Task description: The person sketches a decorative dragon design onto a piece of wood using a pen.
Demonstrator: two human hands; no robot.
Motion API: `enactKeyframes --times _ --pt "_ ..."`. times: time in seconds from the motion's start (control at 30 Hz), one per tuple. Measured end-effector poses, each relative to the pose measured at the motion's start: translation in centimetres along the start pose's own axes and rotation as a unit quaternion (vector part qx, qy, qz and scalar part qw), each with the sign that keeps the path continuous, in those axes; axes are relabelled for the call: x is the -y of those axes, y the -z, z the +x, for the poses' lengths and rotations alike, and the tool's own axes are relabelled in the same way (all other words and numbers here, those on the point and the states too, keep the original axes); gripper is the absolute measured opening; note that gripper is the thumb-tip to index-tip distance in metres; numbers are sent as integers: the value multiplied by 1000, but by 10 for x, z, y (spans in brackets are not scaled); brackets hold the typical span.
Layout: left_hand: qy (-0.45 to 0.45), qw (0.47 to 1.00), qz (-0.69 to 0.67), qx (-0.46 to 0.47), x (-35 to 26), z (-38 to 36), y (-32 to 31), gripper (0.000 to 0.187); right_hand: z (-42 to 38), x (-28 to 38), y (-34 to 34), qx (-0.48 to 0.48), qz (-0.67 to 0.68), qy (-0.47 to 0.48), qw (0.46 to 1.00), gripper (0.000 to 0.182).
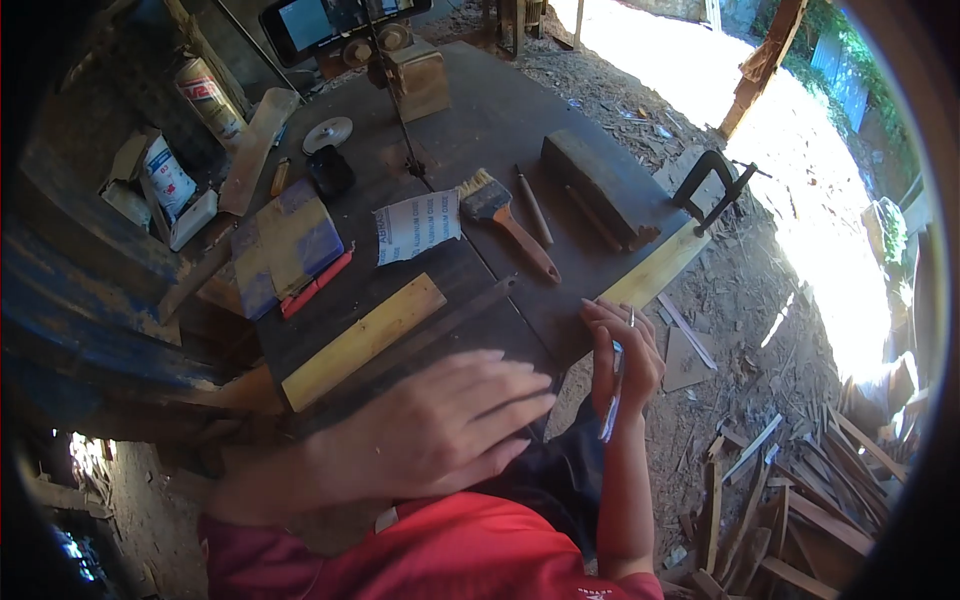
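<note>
My left hand (450,415) hovers palm down near the front edge of the dark table (480,90), fingers stretched out and holding nothing. In my right hand (630,360), closed with the fingers curled, is a slender pen (615,390) pointing upward. Right beyond that hand runs a pale wooden strip (660,268) along the table's right edge, with a black C-clamp (712,190) at its far end. Left of my hands lies a short pale wooden board (365,340), beside a dark flat bar (440,335).
Sandpaper (418,228), a paintbrush (512,228), a thin rod (535,205) and a dark block (595,185) lie mid-table. An upright saw blade (392,95) rises behind them. A phone (340,25) stands at the back. Scrap wood (800,510) covers the ground at right.
</note>
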State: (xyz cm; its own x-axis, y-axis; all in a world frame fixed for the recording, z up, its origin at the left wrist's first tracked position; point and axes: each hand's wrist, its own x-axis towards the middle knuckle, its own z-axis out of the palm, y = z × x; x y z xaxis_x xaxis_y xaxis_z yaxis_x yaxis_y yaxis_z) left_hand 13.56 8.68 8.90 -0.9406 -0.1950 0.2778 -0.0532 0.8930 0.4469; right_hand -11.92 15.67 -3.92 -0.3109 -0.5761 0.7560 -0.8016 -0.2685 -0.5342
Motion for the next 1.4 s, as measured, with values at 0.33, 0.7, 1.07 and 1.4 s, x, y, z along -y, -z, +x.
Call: enactKeyframes --times 0.33,0.7,1.07,1.4 --pt "-136 987 -51 -69 88 113 -31 38 -6 6 -5 -36 -33 -27 998 16" --pt "-105 979 -150 -88 113 120 -76 35 -10 -4 -10 -69 -28 -11 997 15" --pt "-59 979 -184 -66 114 119 -74 28 -10 -2 -11 -70 -13 -10 997 13" --pt "-50 984 -151 -79 116 120 -71 31 -11 -4 -11 -63 13 -16 998 12"
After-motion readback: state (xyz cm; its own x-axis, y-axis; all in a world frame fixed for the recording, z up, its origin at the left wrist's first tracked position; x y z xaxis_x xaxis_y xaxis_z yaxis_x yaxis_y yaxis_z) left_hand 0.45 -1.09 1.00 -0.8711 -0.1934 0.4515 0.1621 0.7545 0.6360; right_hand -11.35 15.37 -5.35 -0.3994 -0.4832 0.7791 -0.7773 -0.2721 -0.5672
